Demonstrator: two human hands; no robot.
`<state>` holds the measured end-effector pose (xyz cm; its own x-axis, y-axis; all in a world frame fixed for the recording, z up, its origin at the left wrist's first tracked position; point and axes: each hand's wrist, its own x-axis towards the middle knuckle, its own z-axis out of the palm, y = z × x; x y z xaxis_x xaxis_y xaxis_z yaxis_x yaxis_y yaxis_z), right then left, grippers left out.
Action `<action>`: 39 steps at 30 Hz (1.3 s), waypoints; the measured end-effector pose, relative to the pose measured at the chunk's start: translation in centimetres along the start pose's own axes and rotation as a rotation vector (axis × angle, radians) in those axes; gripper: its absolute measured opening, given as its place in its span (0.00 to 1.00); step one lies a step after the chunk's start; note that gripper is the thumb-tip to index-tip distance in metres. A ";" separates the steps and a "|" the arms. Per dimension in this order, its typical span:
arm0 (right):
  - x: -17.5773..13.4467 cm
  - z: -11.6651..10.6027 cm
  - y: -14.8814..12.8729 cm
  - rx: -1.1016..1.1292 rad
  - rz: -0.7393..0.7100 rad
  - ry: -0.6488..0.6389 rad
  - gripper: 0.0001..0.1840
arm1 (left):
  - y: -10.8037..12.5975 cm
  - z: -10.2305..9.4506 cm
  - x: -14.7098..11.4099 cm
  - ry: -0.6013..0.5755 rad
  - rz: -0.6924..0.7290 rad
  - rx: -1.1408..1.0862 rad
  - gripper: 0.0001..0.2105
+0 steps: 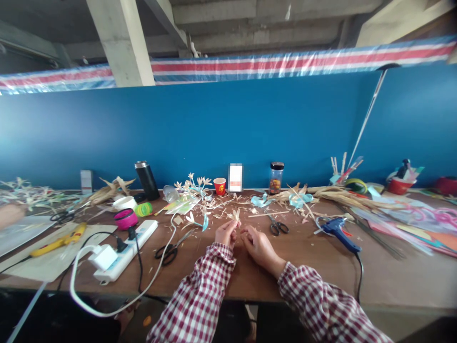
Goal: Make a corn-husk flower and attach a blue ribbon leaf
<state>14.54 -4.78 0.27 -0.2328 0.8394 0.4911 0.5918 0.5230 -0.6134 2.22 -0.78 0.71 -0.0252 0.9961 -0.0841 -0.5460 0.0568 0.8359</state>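
Near the middle of the table's front part, my left hand (225, 234) is closed in a pinch on a small pale flower (234, 216), its petals apparently cut from dried husk. Just right of it, my right hand (260, 246) is closed with its fingers curled; whatever lies between its fingertips is hidden or too small to name. A gap separates the two hands. Black-handled scissors (278, 227) lie beyond my right hand, and another pair of scissors (168, 252) lies left of my left hand. A finished-looking flower with a blue stem (204, 222) rests nearby.
Husk scraps litter the brown table (303, 271). At right lies a blue glue gun (337, 232); at left, a white power strip (126, 252) with cables and a yellow glue gun (60, 240). A red cup (220, 186) and jar (276, 178) stand behind. Another person's hand (10, 215) shows far left.
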 end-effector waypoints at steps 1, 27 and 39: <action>0.0 0.0 0.0 -0.001 0.003 0.000 0.08 | -0.1 -0.1 0.0 -0.007 0.003 0.003 0.06; -0.1 -0.1 -0.2 -0.022 0.026 0.005 0.09 | 0.1 -0.2 0.3 0.050 -0.062 -0.081 0.04; -0.1 -0.1 -0.2 -0.030 0.034 0.000 0.09 | 0.4 -0.1 0.2 0.068 -0.065 -0.071 0.04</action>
<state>14.56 -4.97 0.41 -0.2122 0.8564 0.4708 0.6223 0.4899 -0.6106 1.92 -0.60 1.03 -0.0432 0.9835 -0.1755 -0.6058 0.1139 0.7874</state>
